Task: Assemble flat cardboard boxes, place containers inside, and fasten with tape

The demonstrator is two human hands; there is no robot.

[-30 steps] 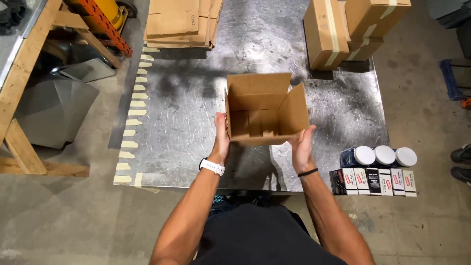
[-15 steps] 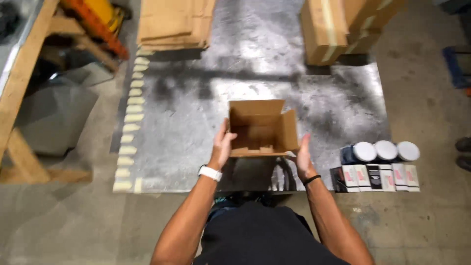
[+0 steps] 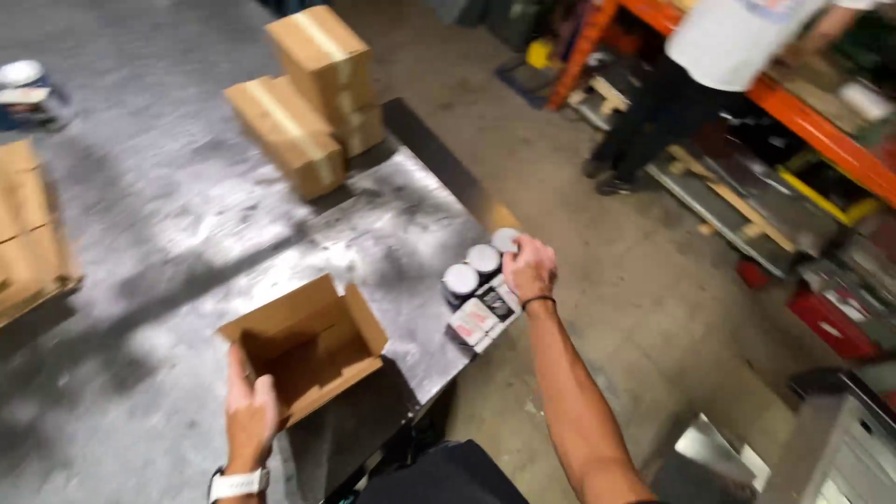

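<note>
An open brown cardboard box (image 3: 313, 341) stands on the grey metal table (image 3: 187, 233) near its front edge. My left hand (image 3: 250, 411) rests against the box's near left wall, fingers around its edge. At the table's right corner stand several dark jars with white lids (image 3: 476, 280). My right hand (image 3: 529, 266) reaches out to them and lies over the jar furthest right, fingers curled on its lid.
Taped cardboard boxes (image 3: 313, 93) are stacked at the table's far side. Flat cardboard (image 3: 28, 233) lies at the left. A person in a white shirt (image 3: 691, 75) stands by orange shelving (image 3: 803, 112) at the upper right. Concrete floor lies to the right.
The view has swung to the right. My right hand left the box and reached over to the jars. My left hand stays on the box, which now rests on the table.
</note>
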